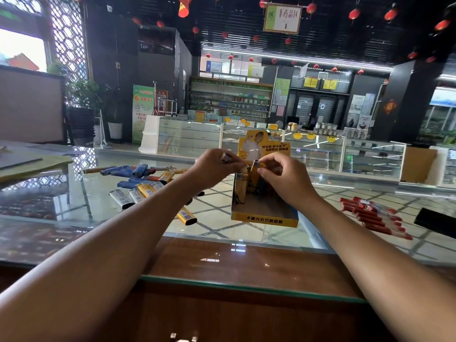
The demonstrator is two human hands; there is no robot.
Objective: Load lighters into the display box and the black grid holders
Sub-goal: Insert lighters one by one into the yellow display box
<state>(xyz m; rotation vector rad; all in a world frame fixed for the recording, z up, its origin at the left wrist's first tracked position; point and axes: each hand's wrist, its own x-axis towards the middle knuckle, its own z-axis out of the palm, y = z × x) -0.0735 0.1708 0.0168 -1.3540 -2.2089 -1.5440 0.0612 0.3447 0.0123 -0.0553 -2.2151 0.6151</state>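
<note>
Both hands [249, 169] hold lighters [256, 165] above the display box [265, 219].

Yellow display box [264, 219] upright on glass, few lighters [240, 187] standing inside

Both arms outstretched; left hand [217, 166] & right hand [283, 176] side by side, fingers pinched.

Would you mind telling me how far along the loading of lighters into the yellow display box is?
Early. A few yellow lighters stand at the back of the yellow cardboard display box; its front looks empty. The right hand lowers another yellow lighter in, while the left hand holds a spare. Left: loose blue, yellow and silver lighters and red lighters on the glass counter.
</note>
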